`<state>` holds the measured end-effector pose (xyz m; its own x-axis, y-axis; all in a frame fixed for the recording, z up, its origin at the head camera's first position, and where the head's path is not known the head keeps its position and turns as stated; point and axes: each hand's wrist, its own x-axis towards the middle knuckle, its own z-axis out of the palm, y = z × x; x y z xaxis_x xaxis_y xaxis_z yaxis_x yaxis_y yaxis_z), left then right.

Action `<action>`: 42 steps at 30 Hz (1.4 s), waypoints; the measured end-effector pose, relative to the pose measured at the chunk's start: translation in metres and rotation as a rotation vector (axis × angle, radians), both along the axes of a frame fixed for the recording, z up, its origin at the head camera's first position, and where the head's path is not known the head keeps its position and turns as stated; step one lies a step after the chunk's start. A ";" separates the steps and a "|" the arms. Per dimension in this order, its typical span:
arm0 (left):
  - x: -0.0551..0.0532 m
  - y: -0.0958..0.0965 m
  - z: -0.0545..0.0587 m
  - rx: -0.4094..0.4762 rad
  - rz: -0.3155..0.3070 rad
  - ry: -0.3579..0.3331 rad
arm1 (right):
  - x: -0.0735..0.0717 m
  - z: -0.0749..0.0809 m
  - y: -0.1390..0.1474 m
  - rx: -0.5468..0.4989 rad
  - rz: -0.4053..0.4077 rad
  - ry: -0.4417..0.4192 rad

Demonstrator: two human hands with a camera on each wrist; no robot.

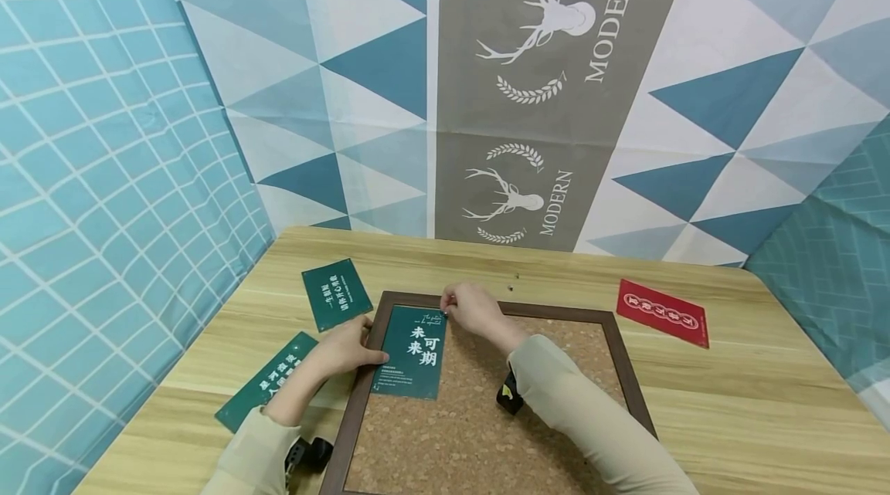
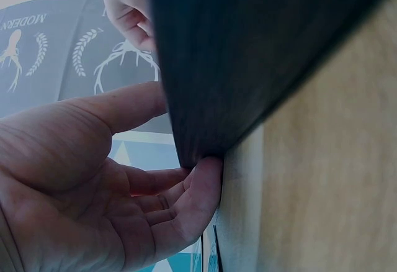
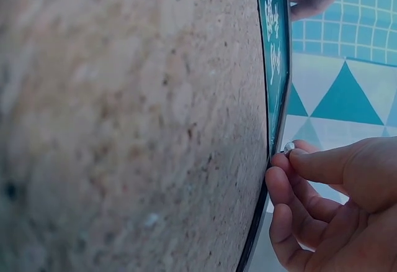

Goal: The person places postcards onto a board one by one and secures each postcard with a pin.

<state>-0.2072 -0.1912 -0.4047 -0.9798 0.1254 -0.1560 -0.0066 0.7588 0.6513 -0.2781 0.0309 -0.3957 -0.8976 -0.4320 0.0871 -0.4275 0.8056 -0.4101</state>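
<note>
A brown-framed cork board [image 1: 487,441] lies on the table, with a green card [image 1: 410,379] bearing white writing in its upper left corner. My right hand [image 1: 476,312] is at that card's upper right corner. Between thumb and forefinger it pinches a small silver pushpin [image 3: 289,148], whose point meets the card's corner by the frame. My left hand [image 1: 342,348] grips the board's left frame side [image 1: 357,394]; the thumb reaches over the top towards the card. In the left wrist view the curled fingers [image 2: 201,191] touch the frame's outer side, close to the tabletop.
Two more green cards, one upper [image 1: 337,294] and one lower [image 1: 243,402], lie left of the board. A red card [image 1: 663,313] lies to the right. Small dark bits [image 1: 511,289] sit behind the frame. A patterned cloth [image 1: 389,171] hangs behind the table.
</note>
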 end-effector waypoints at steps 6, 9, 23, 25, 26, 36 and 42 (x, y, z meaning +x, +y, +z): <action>0.001 0.000 0.000 0.008 0.000 0.001 | 0.001 -0.001 -0.001 0.002 0.005 0.014; 0.001 0.000 0.000 0.011 0.000 0.001 | 0.000 -0.002 -0.001 -0.002 0.006 0.009; 0.000 0.000 -0.001 0.010 -0.001 -0.003 | -0.002 -0.001 -0.003 0.002 0.017 -0.029; -0.001 0.000 0.000 0.017 -0.001 -0.005 | -0.003 0.000 -0.003 0.007 0.020 -0.035; 0.000 0.000 0.000 0.024 -0.001 -0.007 | -0.003 0.000 -0.003 0.013 0.021 -0.035; -0.001 0.001 0.000 0.033 0.007 -0.013 | -0.005 0.001 -0.004 0.036 0.013 -0.050; -0.001 0.000 0.001 0.034 -0.002 -0.016 | -0.006 0.000 -0.004 0.039 0.021 -0.063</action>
